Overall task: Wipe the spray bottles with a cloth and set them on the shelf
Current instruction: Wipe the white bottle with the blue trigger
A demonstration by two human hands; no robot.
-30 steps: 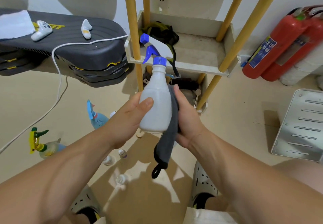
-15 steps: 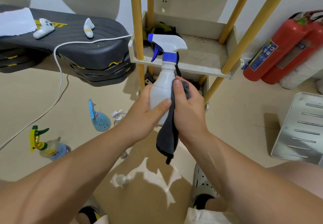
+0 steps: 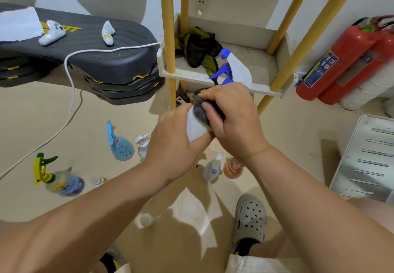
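Note:
I hold a white spray bottle point(image 3: 195, 126) with a blue-and-white trigger head in front of the shelf point(image 3: 215, 78). My left hand point(image 3: 172, 147) grips its body from below. My right hand point(image 3: 232, 119) presses a dark grey cloth point(image 3: 202, 110) round the bottle's upper part, hiding the neck. The bottle leans with its head toward the shelf tray, up and to the right. On the floor stand a light blue spray bottle point(image 3: 120, 144), a yellow-green-topped bottle point(image 3: 61, 182), a small white one point(image 3: 142, 144), a clear one point(image 3: 211, 169) and an orange one point(image 3: 233, 167).
The shelf has yellow wooden posts point(image 3: 168, 27) and holds a dark green bundle point(image 3: 198, 48). Stacked black step boards point(image 3: 96, 63) with a white cable lie at left. Red fire extinguishers point(image 3: 345, 59) stand at right, a metal panel point(image 3: 368, 157) below them. My grey clog point(image 3: 249, 219) is near.
The bottle has tilted to the right, its head now over the shelf tray. My right hand has slid the cloth up and over the bottle's top; the cloth no longer hangs down.

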